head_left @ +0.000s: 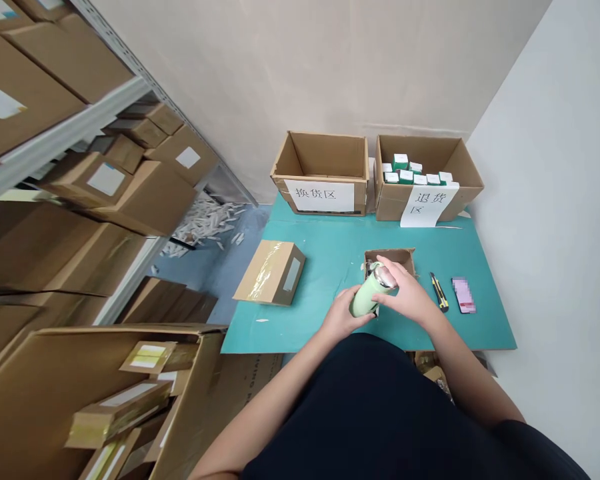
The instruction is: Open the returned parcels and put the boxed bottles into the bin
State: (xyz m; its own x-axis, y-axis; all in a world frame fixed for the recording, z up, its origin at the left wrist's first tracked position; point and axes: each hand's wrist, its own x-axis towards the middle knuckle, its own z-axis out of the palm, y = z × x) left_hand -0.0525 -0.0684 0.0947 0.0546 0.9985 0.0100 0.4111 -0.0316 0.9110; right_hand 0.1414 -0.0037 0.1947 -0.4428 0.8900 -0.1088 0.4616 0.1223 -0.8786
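Note:
A light green bottle (pixel 364 299) with a silvery cap (pixel 384 277) is held tilted above the front of the table. My left hand (pixel 341 313) is closed round its lower body. My right hand (pixel 404 288) is closed about the cap end, thumb on the near side and fingers over the top. Just behind the bottle is an open small carton (pixel 405 259); the bottle and my right hand hide much of it, and its contents cannot be made out.
On the green table (pixel 325 250) lie a taped carton (pixel 270 272), a yellow-black utility knife (pixel 439 292) and a phone (pixel 463 295). Two labelled boxes stand at the back; the right box (pixel 395 208) holds several small green-white boxes. Shelving (pixel 125 100) and a large parcel-filled box (pixel 215 360) flank the left.

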